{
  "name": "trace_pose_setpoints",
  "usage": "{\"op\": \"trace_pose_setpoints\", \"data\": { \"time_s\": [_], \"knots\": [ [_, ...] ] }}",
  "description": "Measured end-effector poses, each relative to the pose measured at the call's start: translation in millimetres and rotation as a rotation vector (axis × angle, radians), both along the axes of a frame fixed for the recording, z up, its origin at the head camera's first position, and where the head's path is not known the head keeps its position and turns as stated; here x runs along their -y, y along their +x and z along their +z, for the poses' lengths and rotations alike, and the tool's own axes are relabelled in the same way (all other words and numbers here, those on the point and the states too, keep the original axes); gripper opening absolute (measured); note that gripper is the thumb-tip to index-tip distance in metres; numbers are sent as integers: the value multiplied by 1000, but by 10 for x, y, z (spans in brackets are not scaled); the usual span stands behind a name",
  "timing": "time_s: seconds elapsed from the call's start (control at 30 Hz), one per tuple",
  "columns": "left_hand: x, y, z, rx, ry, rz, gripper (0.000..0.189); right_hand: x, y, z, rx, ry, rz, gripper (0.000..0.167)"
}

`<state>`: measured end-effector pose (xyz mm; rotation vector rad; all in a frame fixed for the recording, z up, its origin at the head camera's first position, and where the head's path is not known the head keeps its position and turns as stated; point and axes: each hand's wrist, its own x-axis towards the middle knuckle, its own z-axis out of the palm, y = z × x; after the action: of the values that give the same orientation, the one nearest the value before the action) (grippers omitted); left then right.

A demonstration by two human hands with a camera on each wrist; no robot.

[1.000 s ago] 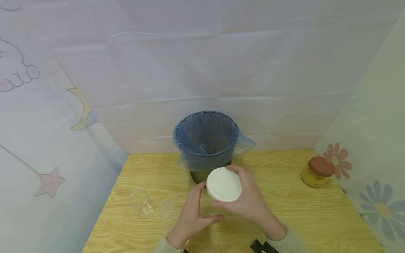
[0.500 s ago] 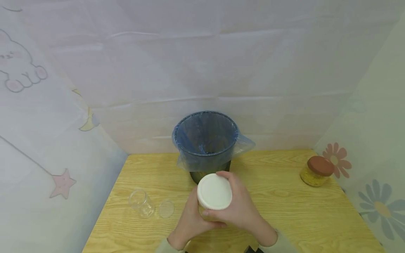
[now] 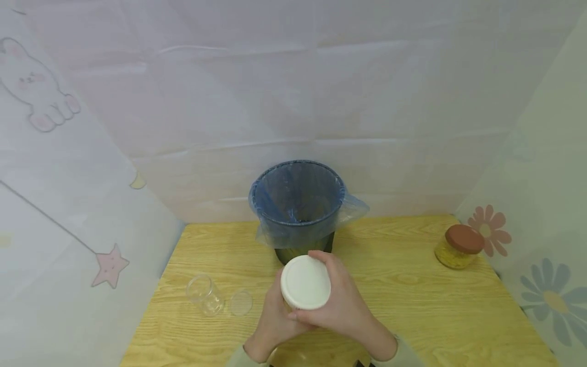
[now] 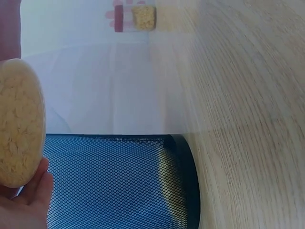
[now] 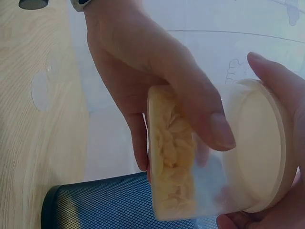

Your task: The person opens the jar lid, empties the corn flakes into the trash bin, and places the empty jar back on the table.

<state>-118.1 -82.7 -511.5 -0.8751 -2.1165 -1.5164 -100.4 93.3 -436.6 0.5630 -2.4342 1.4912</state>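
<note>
Both hands hold a clear jar (image 5: pixel 174 167) with a white lid (image 3: pixel 305 282), held above the table in front of the bin. Pale yellow flakes lie in the bottom part of the jar. My left hand (image 3: pixel 275 318) grips the jar's body, its thumb across the clear wall in the right wrist view. My right hand (image 3: pixel 346 298) curls around the lid's rim from the right. In the head view the lid hides most of the jar's body. The left wrist view shows the jar's flake-covered base at its left edge.
A dark mesh bin (image 5: pixel 109 205) lined with a blue plastic bag (image 3: pixel 298 237) stands at the back of the wooden table (image 3: pixel 403 306). Left lie a clear cup (image 3: pixel 205 295) and a clear round disc (image 3: pixel 241 303). A red-lidded jar (image 3: pixel 460 246) of yellow pieces stands far right.
The right hand has brought the jar left and nearer the body. The left hand, spread beside it one second ago, has taken hold of the jar's body.
</note>
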Motion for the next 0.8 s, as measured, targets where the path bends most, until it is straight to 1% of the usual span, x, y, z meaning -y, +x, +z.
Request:
{"op": "trace_pose_setpoints", "data": {
  "time_s": [0.1, 0.2, 0.3, 0.47, 0.57, 0.7, 0.8],
  "knots": [
    [-2, -5, -3, -22, 30, -4, 107, -29, -23, -15, 37, -31, 29, 111],
    [2, 0, -5, -17, 64, -8, 105, -69, -48, -48, 54, -45, 54, 114],
    [11, 5, -13, 0, 77, -14, 104, -106, -72, -89, 49, -37, 74, 115],
    [18, 15, -15, -9, 69, -10, 99, -126, -96, -130, 56, -45, 101, 115],
    [16, 23, -14, -7, 79, -11, 100, -105, -92, -143, 60, -61, 118, 115],
    [14, 19, -17, 10, 109, -13, 103, -61, -70, -157, 58, -84, 124, 115],
    [15, 5, -21, 9, 119, -5, 102, -34, -64, -168, 48, -93, 118, 116]
  ]
}}
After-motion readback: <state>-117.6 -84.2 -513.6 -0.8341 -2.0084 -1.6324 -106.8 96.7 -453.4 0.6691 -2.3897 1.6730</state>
